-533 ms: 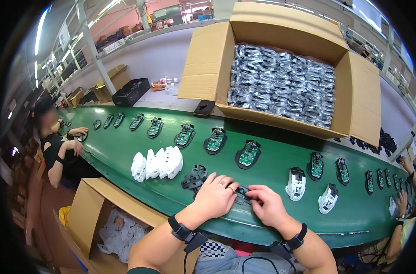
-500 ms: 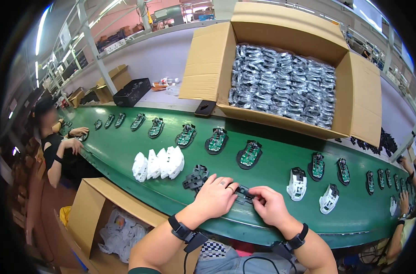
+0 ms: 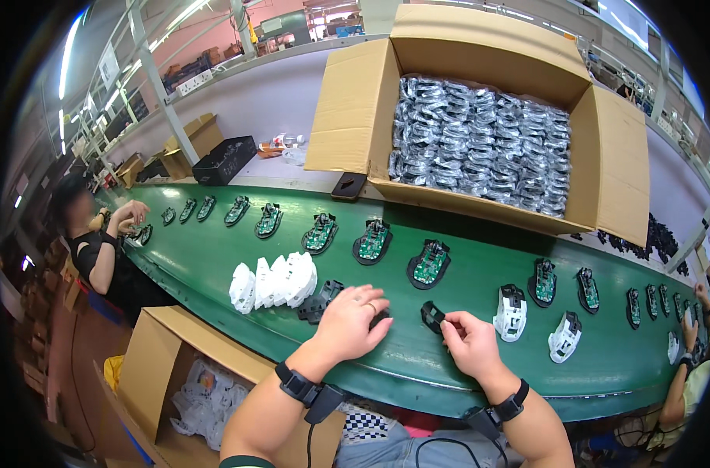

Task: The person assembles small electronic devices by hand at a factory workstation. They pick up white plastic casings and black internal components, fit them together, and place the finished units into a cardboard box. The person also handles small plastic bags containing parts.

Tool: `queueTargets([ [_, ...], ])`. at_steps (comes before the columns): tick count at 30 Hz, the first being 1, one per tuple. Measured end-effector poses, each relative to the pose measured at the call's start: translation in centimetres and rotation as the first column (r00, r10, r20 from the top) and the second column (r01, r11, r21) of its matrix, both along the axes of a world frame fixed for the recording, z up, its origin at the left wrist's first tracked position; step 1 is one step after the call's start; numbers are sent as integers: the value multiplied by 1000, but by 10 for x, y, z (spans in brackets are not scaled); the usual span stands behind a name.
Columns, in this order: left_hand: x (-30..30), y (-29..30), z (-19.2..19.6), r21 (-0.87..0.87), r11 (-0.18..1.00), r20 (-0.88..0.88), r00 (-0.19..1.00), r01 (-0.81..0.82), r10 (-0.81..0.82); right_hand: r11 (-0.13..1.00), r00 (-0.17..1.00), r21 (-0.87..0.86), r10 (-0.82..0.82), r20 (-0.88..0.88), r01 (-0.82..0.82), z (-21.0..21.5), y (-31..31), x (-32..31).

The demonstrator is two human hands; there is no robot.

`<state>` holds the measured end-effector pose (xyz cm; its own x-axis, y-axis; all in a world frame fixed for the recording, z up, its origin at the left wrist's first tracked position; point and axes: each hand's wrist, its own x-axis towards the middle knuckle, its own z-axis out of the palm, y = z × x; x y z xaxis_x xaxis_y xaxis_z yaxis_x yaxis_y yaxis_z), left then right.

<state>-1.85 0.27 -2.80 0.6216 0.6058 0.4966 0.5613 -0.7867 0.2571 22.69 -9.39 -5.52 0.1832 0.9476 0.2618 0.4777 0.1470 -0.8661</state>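
My left hand (image 3: 355,321) is over the belt with its fingers stretched out, beside a small cluster of dark plastic parts (image 3: 317,303). Something dark shows under its fingertips, mostly hidden. In my right hand (image 3: 470,343), thumb and fingers pinch a small black plastic part (image 3: 431,317) above the green belt (image 3: 402,363). White mouse shells (image 3: 286,282) stand in a row left of my hands. Two white shells with black inserts, one of them this shell (image 3: 511,313), lie on the right. Beyond my hands, a mouse base with a green circuit board (image 3: 429,264) rests on the belt.
Several more circuit-board bases line the belt both ways. A large open carton (image 3: 620,171) of plastic-wrapped pieces stands behind it. Another carton (image 3: 148,366) with white bags sits below at left. Co-workers work at the left (image 3: 97,265) and right (image 3: 686,382).
My hands have moved apart. The left has shifted left and its fingers have opened; the right now lifts the black part away. At left, a co-worker's hand has risen.
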Motion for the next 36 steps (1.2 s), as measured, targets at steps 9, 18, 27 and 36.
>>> queueTargets([
  [9,-50,31,1,216,663,-192,634,-717,749,969,813,242,-110,572,-39,9,-5,20],
  [18,-40,29,8,217,692,-184,668,-688,721,966,784,-5,214,583,-260,9,-13,20],
  [27,-55,38,0,231,635,-168,613,-737,772,972,836,-13,207,508,-233,2,-12,22],
  [36,-84,58,-3,216,489,-256,434,-845,864,966,847,-13,234,477,-259,4,-13,20],
])
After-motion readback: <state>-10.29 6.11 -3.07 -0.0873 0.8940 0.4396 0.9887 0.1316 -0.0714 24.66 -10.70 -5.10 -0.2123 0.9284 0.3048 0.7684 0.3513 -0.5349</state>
